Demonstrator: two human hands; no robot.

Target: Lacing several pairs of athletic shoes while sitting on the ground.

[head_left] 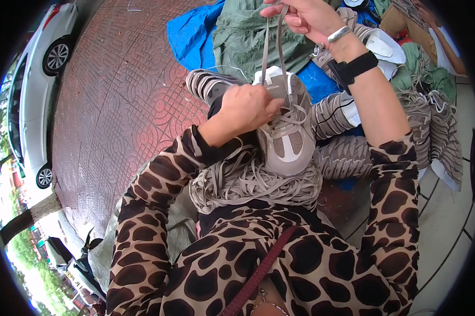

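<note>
A beige-grey shoe upper with mesh panels and a white stripe rests on my lap, toe toward me. Over a heap of loose beige shoelaces it lies partly laced. My left hand is closed at the upper's left side, near the tongue; its fingertips are partly hidden. Up at the top edge, my right hand pinches the shoelace, which runs taut from the upper in two strands. A silver bracelet and a black wristband are on my right wrist.
Stacked shoe uppers lie to the right, with more stacks beyond. Another stack sits left of the upper. Green sacking and a blue sheet spread ahead. A white car stands on the left.
</note>
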